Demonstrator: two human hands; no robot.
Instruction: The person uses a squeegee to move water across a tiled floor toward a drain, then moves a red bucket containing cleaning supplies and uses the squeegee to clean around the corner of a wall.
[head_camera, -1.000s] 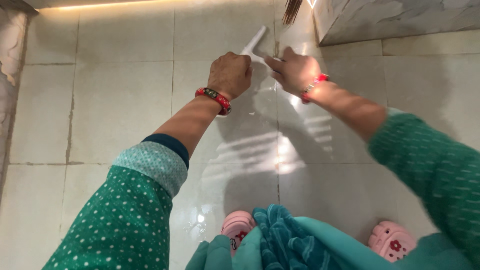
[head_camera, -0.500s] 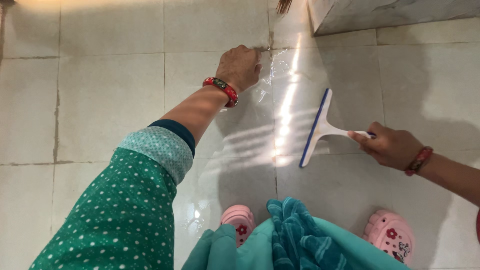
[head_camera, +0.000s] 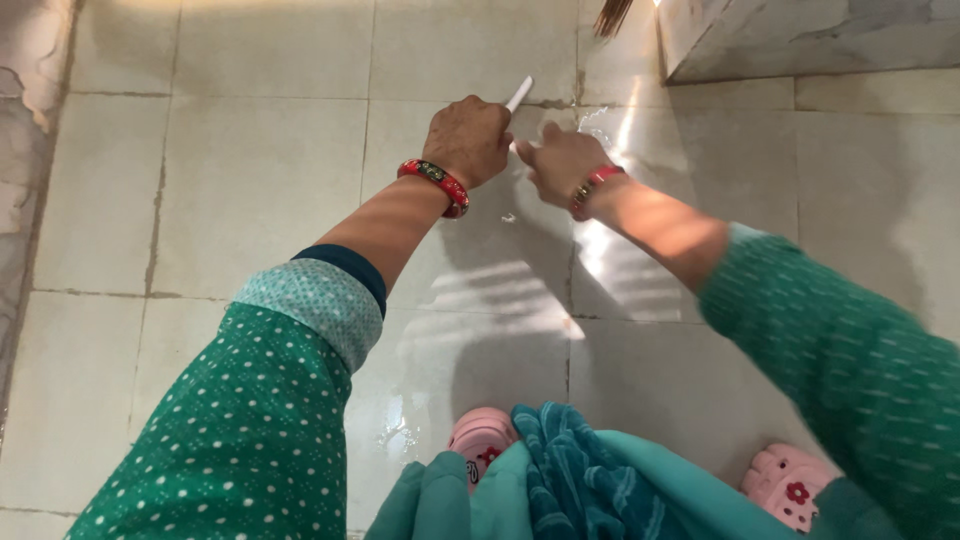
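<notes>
Head view, the only one I have. Both hands are stretched out low over the tiled floor (head_camera: 250, 200), close together at a grout line. The left hand (head_camera: 465, 140) is clenched into a fist with its knuckles up. I cannot tell whether anything is inside it. The right hand (head_camera: 560, 165) sits just beside it, fingers curled toward the left. It is blurred, so I cannot tell whether it is actually gripping.

A short piece of a white wiper (head_camera: 519, 95) sticks up between the two hands, touching or nearly touching the left fist. It is probably the handle end, but the rest is hidden behind the hands.

I judge the work in hand to be clearing water off the tiles, with the wiper set at the far end of a stroke. A wet sheen (head_camera: 500, 290) runs from the hands back toward the pink clogs (head_camera: 478, 440). A clean pull along it would call for the blade kept flat and pressed evenly on the tile.

Each wrist carries a red bangle (head_camera: 435, 185). A teal cloth (head_camera: 570, 480) hangs at the bottom between the feet. Broom bristles (head_camera: 612, 15) and a marble ledge (head_camera: 800, 40) lie at the top right, well apart from the wet patch. No bucket, bin or other container shows here.
</notes>
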